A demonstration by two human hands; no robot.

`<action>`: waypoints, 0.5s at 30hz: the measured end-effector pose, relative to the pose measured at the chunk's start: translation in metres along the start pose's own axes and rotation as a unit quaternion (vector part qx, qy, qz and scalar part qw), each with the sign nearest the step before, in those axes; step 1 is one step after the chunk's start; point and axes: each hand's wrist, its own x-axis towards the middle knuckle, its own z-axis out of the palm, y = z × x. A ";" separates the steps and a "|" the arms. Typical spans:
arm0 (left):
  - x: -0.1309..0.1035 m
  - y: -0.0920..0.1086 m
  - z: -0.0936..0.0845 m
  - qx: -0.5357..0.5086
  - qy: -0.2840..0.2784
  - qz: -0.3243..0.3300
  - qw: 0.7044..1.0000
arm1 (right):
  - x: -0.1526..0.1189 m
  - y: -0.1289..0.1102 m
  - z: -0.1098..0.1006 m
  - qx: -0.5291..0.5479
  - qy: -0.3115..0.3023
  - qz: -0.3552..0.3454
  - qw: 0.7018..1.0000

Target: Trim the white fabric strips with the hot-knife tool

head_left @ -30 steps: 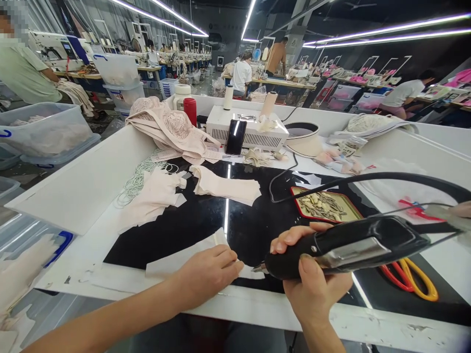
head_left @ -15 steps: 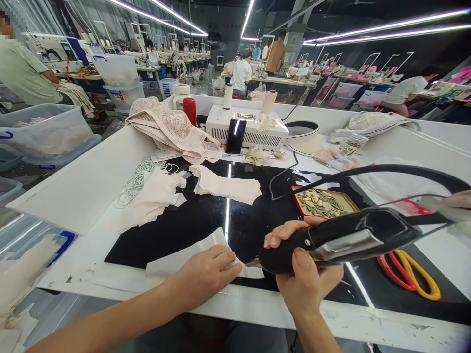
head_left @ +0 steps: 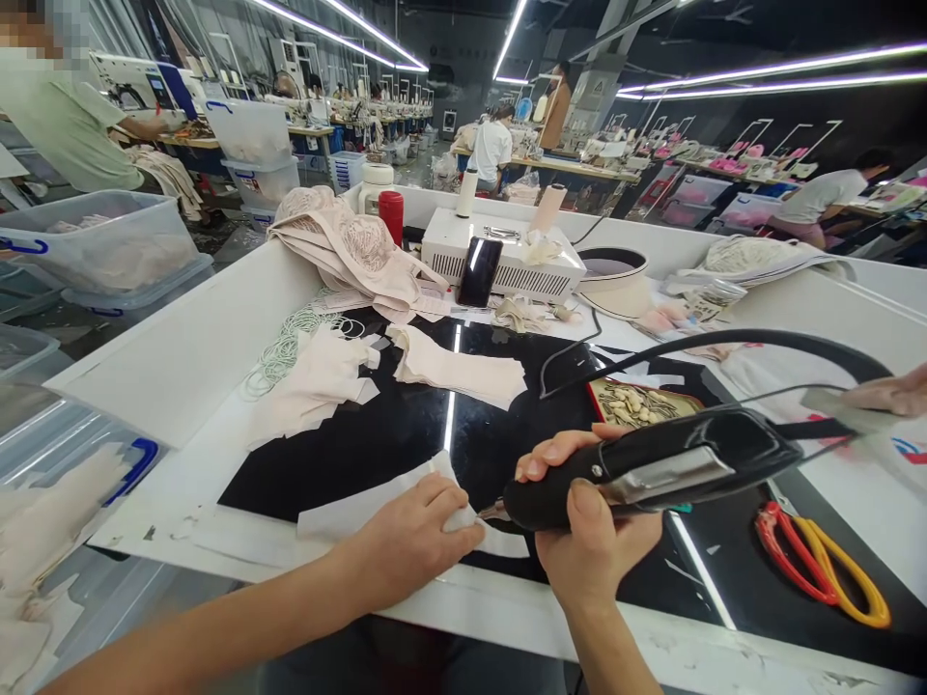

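My right hand (head_left: 586, 521) is wrapped round a black handheld tool (head_left: 652, 468) with a metal lever and a cable at its back. The tool's metal tip points left, close to the fingers of my left hand (head_left: 420, 531). Those fingers are pressed together on a white fabric piece (head_left: 354, 502) lying at the near edge of the black board (head_left: 290, 483). Beyond it lie a stack of pale pink fabric pieces (head_left: 463, 367) and a looser pile of them (head_left: 311, 381).
Scissors (head_left: 826, 560) with red and yellow handles lie at right. Behind the tool sits a tray of seeds (head_left: 637, 403). A phone (head_left: 479, 272) leans on a white box (head_left: 507, 253). Another person's hand (head_left: 890, 391) shows at the right edge. Plastic bins (head_left: 108, 241) stand left.
The view has turned slightly left. My left hand still presses the white fabric, and the tool remains in my right hand, now covering more of the seed tray.
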 end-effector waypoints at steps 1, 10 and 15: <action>0.000 0.000 0.001 0.001 -0.001 -0.001 1.000 | 0.000 0.001 0.000 -0.001 -0.003 0.006 1.000; -0.001 0.001 0.000 0.011 -0.005 -0.012 1.000 | 0.003 0.004 0.007 0.018 0.006 0.013 1.000; 0.000 0.002 -0.001 0.013 0.008 -0.015 1.000 | 0.004 0.009 0.011 0.005 0.001 0.030 1.000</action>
